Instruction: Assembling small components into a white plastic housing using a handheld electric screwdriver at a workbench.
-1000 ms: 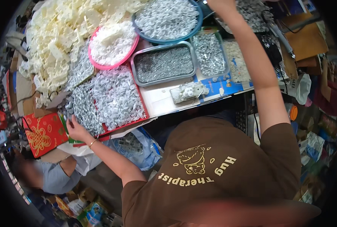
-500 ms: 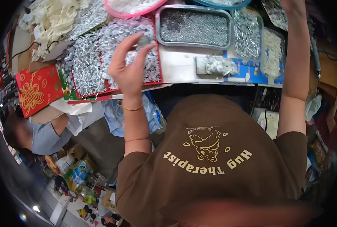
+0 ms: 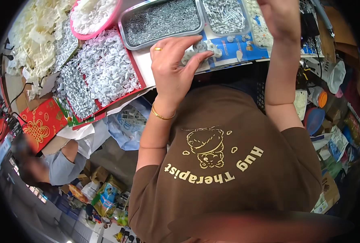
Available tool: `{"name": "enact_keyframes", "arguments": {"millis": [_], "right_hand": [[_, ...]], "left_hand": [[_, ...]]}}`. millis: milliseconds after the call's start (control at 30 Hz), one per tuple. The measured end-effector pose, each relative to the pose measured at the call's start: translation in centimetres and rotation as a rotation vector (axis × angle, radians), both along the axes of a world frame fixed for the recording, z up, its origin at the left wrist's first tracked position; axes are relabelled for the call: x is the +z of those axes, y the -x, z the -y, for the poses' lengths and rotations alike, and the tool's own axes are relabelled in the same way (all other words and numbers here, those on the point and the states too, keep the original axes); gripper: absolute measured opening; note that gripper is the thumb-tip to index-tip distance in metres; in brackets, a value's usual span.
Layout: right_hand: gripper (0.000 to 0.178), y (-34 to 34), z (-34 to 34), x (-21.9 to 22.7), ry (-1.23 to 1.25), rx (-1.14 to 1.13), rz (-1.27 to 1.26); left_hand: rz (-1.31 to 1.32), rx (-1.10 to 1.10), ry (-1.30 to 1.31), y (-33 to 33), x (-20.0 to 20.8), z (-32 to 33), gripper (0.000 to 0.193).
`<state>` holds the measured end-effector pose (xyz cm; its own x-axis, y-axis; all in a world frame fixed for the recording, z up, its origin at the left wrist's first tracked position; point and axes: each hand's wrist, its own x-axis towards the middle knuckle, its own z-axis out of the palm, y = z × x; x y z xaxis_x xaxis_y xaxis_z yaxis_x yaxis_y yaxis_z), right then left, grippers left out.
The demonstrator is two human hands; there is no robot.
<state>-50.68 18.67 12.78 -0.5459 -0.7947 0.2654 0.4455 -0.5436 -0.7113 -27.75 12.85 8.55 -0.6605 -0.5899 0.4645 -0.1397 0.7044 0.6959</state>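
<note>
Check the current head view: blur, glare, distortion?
Head view: bare right hand at the top edge looks smeared, bare left hand with a round grey disc crisper; head view: silvery metal pins in the clear rectangular plastic tub glint; head view: fisheye distortion, with black corners.

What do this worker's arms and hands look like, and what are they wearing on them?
Both hands are ungloved. The short brown sleeves leave the forearms bare. The left hand has a gold-coloured ring, and a slim gold-coloured bangle circles that wrist. The right hand is blurred, so any ring there can't be judged.
</note>
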Motion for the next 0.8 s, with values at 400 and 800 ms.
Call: {"name": "enact_keyframes", "arguments": {"millis": [400,800], "right_hand": [[0.036,-4.0,-5.5,-4.9,-0.427,-0.252,-0.599],[0.009,-6.2,-7.1,-5.4,-0.626,-0.092,-0.763]], "left_hand": [[0.226,-0.033,0.046,-0.1,-2.4,-1.1,0.041],[0.281,-0.119,0.081,-0.3,-2.5,-0.3,0.057]]}}
